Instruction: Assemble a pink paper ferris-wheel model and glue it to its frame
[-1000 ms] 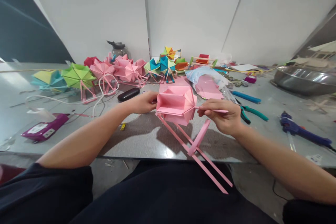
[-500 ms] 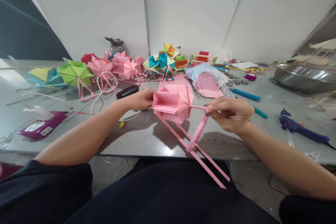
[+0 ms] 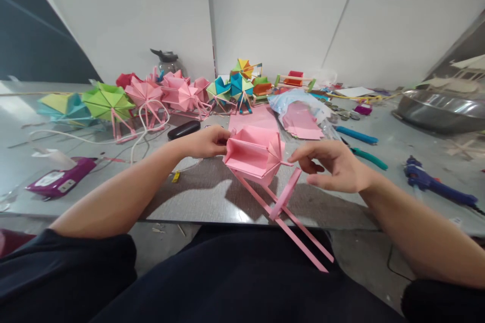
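A pink folded-paper wheel (image 3: 252,154) with open box-like pockets is above the near part of the table. My left hand (image 3: 212,142) grips it at its left end, where the fingertips are partly hidden. From its right side sticks a short pink axle (image 3: 287,163). My right hand (image 3: 329,164) is just beyond that axle's tip, thumb and fingers apart, holding nothing. Below the wheel, a pink paper frame of two long strips (image 3: 299,243) reaches past the table's front edge. A slanted pink upright (image 3: 286,194) rises from it, its top apart from the axle.
Finished paper wheels, green (image 3: 108,102) and pink (image 3: 185,93), line the back left. A pink paper stack (image 3: 301,121), teal-handled pliers (image 3: 369,158), a blue glue gun (image 3: 435,181) and a metal bowl (image 3: 443,111) are to the right. A purple box (image 3: 62,179) with a white cord lies left.
My right hand has let go of the axle and upright, its fingers opening. The wheel has shifted slightly right and turned in my left hand.
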A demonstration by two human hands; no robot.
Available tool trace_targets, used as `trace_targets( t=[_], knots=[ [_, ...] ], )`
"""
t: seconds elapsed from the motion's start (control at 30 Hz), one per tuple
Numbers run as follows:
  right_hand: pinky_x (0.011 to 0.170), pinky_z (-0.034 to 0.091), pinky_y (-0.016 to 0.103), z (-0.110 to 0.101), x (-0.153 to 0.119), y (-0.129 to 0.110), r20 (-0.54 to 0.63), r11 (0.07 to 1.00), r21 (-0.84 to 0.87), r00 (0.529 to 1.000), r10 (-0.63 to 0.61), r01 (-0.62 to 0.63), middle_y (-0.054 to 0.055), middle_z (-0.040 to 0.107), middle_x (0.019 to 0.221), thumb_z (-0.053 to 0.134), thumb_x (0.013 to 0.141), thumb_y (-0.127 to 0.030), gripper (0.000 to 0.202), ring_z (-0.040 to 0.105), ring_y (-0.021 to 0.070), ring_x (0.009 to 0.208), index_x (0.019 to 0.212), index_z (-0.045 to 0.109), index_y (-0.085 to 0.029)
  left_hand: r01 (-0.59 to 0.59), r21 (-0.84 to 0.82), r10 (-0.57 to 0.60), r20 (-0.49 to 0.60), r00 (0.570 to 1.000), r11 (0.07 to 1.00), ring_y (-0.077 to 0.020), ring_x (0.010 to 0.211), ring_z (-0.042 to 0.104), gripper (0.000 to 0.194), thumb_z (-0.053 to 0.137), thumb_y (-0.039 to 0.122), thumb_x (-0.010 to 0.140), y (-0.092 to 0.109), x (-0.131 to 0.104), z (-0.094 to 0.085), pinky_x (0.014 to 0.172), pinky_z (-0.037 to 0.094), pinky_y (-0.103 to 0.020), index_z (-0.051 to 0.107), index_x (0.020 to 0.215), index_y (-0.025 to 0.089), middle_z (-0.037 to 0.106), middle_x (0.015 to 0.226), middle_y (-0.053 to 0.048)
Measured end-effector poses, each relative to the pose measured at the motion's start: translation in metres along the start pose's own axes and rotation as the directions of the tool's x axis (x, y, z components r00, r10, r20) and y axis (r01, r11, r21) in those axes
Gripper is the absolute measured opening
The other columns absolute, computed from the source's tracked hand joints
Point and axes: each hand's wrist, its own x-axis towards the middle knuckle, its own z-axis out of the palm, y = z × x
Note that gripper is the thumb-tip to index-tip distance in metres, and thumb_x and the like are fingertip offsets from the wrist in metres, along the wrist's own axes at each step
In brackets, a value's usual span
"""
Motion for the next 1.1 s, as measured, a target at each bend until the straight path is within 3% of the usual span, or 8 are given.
trace_targets(
  t=[0.1,0.2,0.4,0.53,0.73,0.83,0.97,1.1],
  knots=[
    [0.053,0.042,0.022,0.005,0.001,-0.002,0.077,1.000,0.000,0.997,0.011,-0.011,-0.002,0.067,0.076,0.083,0.086,-0.016,0.023,0.053,0.0088,0.060,0.107,0.079,-0.022,-0.001,0.001,0.001,-0.012,1.000,1.000,-0.0172,0.072,0.065,0.020,0.080,0.039,0.084,0.001,0.000,-0.001,0.067,0.053,-0.026,0.080,0.085,0.019,0.073,0.077,-0.002],
    [0.056,0.045,0.023,0.009,0.002,-0.002,0.083,1.000,-0.009,0.996,0.029,-0.028,-0.001,0.073,0.080,0.078,0.087,-0.011,0.017,0.054,0.0087,0.060,0.100,0.078,-0.022,-0.001,-0.012,0.001,0.005,1.000,1.000,-0.0182,0.075,0.068,0.019,0.082,0.039,0.083,0.003,0.000,-0.002,0.070,0.055,-0.027,0.080,0.085,0.020,0.074,0.078,-0.002],
    [0.061,0.051,0.025,0.011,0.003,-0.004,0.058,0.996,0.011,0.995,0.085,-0.086,0.001,0.072,0.082,0.081,0.090,-0.020,0.013,0.060,0.0114,0.064,0.100,0.073,-0.021,-0.048,0.011,0.047,0.040,0.998,0.999,-0.0157,0.069,0.065,0.023,0.078,0.039,0.087,0.004,0.000,0.002,0.068,0.052,-0.026,0.075,0.078,0.019,0.071,0.074,-0.002],
    [0.058,0.051,0.025,0.014,0.003,-0.005,-0.045,0.984,0.008,0.983,0.176,-0.176,-0.002,0.067,0.076,0.086,0.090,-0.030,0.025,0.059,0.0115,0.061,0.093,0.063,-0.023,-0.009,-0.004,0.009,0.019,1.000,1.000,-0.0140,0.064,0.061,0.026,0.083,0.042,0.083,0.003,-0.001,0.003,0.062,0.049,-0.025,0.074,0.075,0.019,0.065,0.068,0.000],
    [0.050,0.043,0.027,0.016,0.008,0.001,-0.240,0.952,-0.178,0.949,0.204,-0.250,-0.002,0.061,0.061,0.089,0.088,-0.053,0.047,0.053,0.0117,0.054,0.070,0.058,-0.022,0.051,-0.017,-0.051,-0.012,0.999,0.999,-0.0149,0.063,0.060,0.030,0.084,0.049,0.083,0.006,0.001,-0.001,0.058,0.047,-0.025,0.079,0.082,0.019,0.069,0.069,-0.001],
    [0.050,0.049,0.029,0.016,0.010,0.005,-0.307,0.940,-0.144,0.917,0.255,-0.309,0.001,0.068,0.064,0.086,0.090,-0.057,0.044,0.060,0.0140,0.054,0.077,0.065,-0.021,0.046,-0.036,-0.048,-0.060,0.997,0.998,-0.0162,0.067,0.062,0.036,0.083,0.053,0.083,0.007,0.003,-0.003,0.062,0.050,-0.027,0.078,0.083,0.018,0.071,0.073,-0.002],
    [0.062,0.060,0.034,0.015,0.011,0.009,-0.341,0.945,-0.120,0.906,0.249,-0.305,0.006,0.077,0.076,0.079,0.095,-0.057,0.038,0.074,0.0202,0.068,0.090,0.074,-0.020,0.058,-0.050,-0.064,-0.123,0.990,0.997,-0.0169,0.070,0.064,0.042,0.082,0.058,0.085,0.007,0.004,-0.003,0.065,0.052,-0.028,0.075,0.080,0.016,0.069,0.072,-0.002],
    [0.058,0.057,0.034,0.009,0.011,0.016,-0.407,0.921,-0.250,0.896,0.180,-0.299,0.004,0.075,0.073,0.083,0.091,-0.052,0.033,0.067,0.0175,0.062,0.089,0.077,-0.020,0.069,-0.072,-0.080,-0.152,0.985,0.995,-0.0169,0.073,0.065,0.036,0.078,0.052,0.089,0.008,0.005,0.002,0.070,0.053,-0.030,0.076,0.085,0.016,0.071,0.076,-0.002]
  ],
)
